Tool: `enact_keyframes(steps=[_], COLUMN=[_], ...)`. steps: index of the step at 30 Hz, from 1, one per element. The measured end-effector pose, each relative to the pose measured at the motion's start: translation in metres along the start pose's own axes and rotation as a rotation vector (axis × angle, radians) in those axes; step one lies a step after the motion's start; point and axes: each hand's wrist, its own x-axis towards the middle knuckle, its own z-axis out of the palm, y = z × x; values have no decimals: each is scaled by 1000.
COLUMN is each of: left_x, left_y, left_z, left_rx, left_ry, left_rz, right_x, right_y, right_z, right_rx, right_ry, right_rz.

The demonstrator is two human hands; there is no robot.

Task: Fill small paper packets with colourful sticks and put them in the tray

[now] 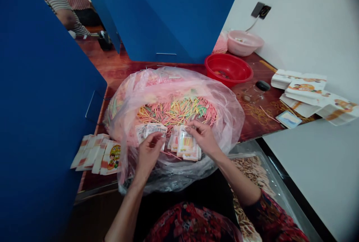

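A large clear plastic bag [230, 104] lies opened out in front of me, holding a heap of thin pink, yellow and green sticks [179, 111]. At its near side, small printed packets [141, 132] lie fanned on the left. My left hand [150, 150] is closed, with thumb and fingertips at the edge of these packets. My right hand [204, 137] pinches the top edge of a clear-windowed packet [186, 144], with coloured sticks showing inside. More packets overlap beneath it. A few loose pink sticks [171, 155] lie between the hands.
Stacks of printed packets [97, 154] lie at left, and more white ones [305, 87] at right. A red basin [228, 68], pink basin [244, 42], black-lidded jar [255, 92] and rubber bands [256, 115] stand or lie at right. Blue panels [168, 14] enclose the table; a person sits beyond.
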Motion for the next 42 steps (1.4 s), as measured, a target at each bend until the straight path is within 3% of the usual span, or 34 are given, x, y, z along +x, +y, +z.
enact_keyframes(steps=[2,5,8,11,15,23,28,31,37,42], left_x=[9,19,24,29,35,37,36,35,34,30], left_y=[-8,-15,-16,-19,-28,-30,-27,-25,-26,-20], left_z=[-12,-21,-21,-21,-28,-30,-33,-36,-37,-35], left_rx=[286,681,871,821,622,644,414,264,284,339], left_ry=[137,180,220,239,270,213,221,167,121,182], left_rz=[110,173,152,140,98,108,144,108,126,332], right_x=[-8,-21,-30,-33,-33,-30,-23,-13,24,48], right_y=[14,41,62,68,63,57,44,29,5,4], right_z=[-9,-7,5,13,13,11,14,21,56,84], right_rx=[-61,-185,-349,-533,-689,-738,-748,-729,-627,-581], right_ry=[13,117,238,295,319,291,240,160,-86,-189], right_rz=[5,-9,-105,-204,-232,-250,-314,-353,-352,-360])
